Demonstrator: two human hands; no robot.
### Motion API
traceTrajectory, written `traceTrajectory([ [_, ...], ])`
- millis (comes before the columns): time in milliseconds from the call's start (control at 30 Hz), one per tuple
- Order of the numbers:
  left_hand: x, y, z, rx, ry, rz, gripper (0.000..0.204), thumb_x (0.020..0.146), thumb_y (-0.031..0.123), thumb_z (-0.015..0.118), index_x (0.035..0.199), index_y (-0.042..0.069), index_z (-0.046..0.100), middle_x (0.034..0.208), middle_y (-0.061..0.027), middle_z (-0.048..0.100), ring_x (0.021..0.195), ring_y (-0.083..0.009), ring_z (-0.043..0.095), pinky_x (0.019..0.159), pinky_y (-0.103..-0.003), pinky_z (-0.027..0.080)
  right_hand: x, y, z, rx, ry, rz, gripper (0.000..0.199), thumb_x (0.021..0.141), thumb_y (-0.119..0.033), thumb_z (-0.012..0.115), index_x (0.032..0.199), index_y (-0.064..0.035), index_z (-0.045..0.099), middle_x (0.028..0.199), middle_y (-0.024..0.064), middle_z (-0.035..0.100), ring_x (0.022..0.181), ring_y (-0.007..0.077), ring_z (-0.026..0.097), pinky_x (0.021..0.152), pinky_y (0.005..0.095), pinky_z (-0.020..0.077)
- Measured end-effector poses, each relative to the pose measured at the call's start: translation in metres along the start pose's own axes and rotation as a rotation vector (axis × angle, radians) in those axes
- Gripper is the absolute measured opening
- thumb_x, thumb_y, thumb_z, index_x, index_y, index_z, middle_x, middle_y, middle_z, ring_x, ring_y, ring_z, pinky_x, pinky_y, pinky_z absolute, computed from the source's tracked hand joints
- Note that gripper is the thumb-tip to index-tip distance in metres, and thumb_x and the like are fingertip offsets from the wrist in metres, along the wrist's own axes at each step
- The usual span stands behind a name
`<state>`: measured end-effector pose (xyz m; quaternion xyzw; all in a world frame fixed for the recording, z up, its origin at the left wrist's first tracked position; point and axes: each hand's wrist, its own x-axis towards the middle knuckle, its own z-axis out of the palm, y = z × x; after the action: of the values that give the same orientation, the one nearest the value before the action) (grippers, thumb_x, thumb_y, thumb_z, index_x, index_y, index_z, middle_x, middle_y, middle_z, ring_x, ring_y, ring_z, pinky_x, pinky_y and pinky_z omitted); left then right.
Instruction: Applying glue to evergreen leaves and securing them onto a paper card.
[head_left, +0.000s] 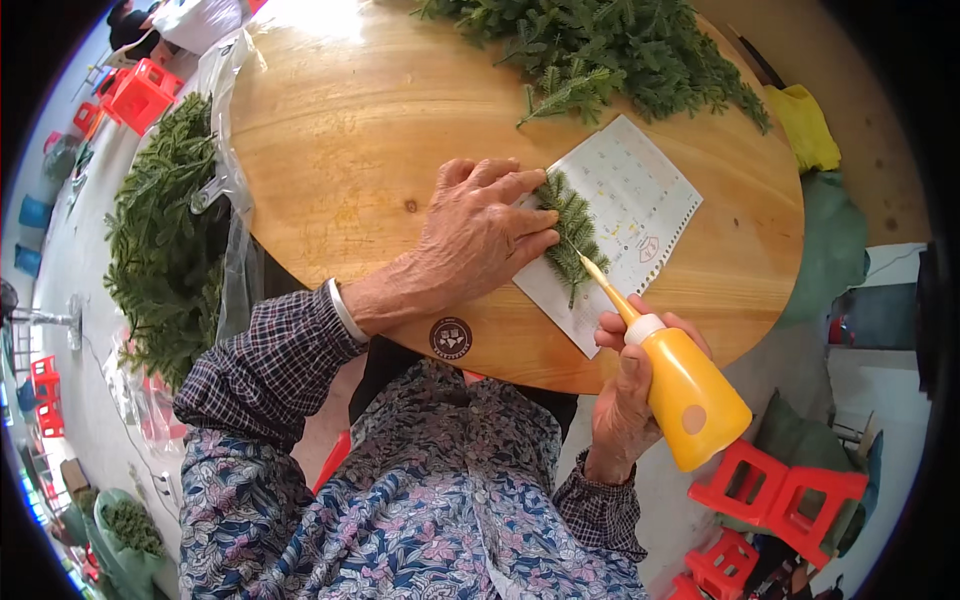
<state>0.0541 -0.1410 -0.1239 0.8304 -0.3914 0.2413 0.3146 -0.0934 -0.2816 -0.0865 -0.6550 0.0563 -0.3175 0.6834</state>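
A small green fir sprig lies on a white printed sheet with a perforated edge, near the front of the round table. My left hand rests over the sprig's left side, its fingertips holding it down on the paper. In my right hand is a yellow squeeze bottle with a long tapered nozzle, tilted toward the sprig. The nozzle tip is at the sprig's lower right side; whether it touches the needles, I cannot tell. Fingers wrap round the bottle's neck and upper body.
A large heap of fir branches covers the far side of the wooden table. More greenery in clear plastic stands to the left. Red stools are at the lower right, others at the far left. A yellow cloth hangs at the right edge.
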Motion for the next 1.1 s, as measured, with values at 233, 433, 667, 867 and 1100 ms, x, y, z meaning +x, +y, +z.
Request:
traceTrajectory([
  [233,0.006,0.004,-0.004,0.042,0.018,0.008,0.021,0.082,0.035,0.064,0.089,0.019,0.075,0.115,-0.0036,0.062,0.108,-0.0222,0.052,0.092,-0.042,0.031,0.001,-0.009,-0.004,0.03,-0.001,0.002,0.04,0.085,-0.014,0.065,0.119,-0.0063,0.046,0.111,0.0217,0.059,0.082,0.0253,0.064,0.071,0.0291,0.0536],
  [433,0.008,0.003,-0.006,0.061,0.031,0.014,0.019,0.082,0.035,0.063,0.088,0.02,0.074,0.116,-0.0016,0.062,0.106,-0.0202,0.052,0.091,-0.041,0.031,0.0,-0.014,-0.007,0.111,-0.008,0.057,0.047,0.082,-0.007,0.069,0.118,-0.0077,0.04,0.115,0.0234,0.057,0.086,0.0268,0.064,0.076,0.0316,0.0541],
  [667,0.008,0.0,-0.004,0.074,0.034,0.021,0.019,0.083,0.036,0.063,0.087,0.022,0.074,0.115,-0.0004,0.062,0.104,-0.0187,0.052,0.09,-0.042,0.03,-0.001,-0.009,-0.006,0.068,-0.025,0.003,0.043,0.083,-0.01,0.068,0.117,-0.0068,0.042,0.113,0.0222,0.058,0.085,0.0263,0.064,0.075,0.0306,0.0538],
  [867,0.011,-0.001,0.002,0.098,0.036,0.036,0.02,0.084,0.038,0.062,0.087,0.023,0.074,0.114,0.0002,0.062,0.104,-0.0178,0.051,0.09,-0.043,0.03,0.002,-0.008,-0.011,0.055,-0.024,-0.03,0.039,0.085,-0.011,0.066,0.117,-0.0062,0.044,0.111,0.0213,0.058,0.085,0.0255,0.064,0.074,0.0297,0.0538],
  [1100,0.015,0.0,0.007,0.129,0.018,0.042,0.021,0.085,0.04,0.062,0.089,0.024,0.075,0.115,0.0006,0.062,0.104,-0.0172,0.05,0.09,-0.043,0.029,0.004,-0.007,-0.015,0.041,-0.022,-0.077,0.033,0.088,-0.014,0.063,0.116,-0.0052,0.048,0.109,0.0194,0.06,0.084,0.0243,0.064,0.073,0.0284,0.0533],
])
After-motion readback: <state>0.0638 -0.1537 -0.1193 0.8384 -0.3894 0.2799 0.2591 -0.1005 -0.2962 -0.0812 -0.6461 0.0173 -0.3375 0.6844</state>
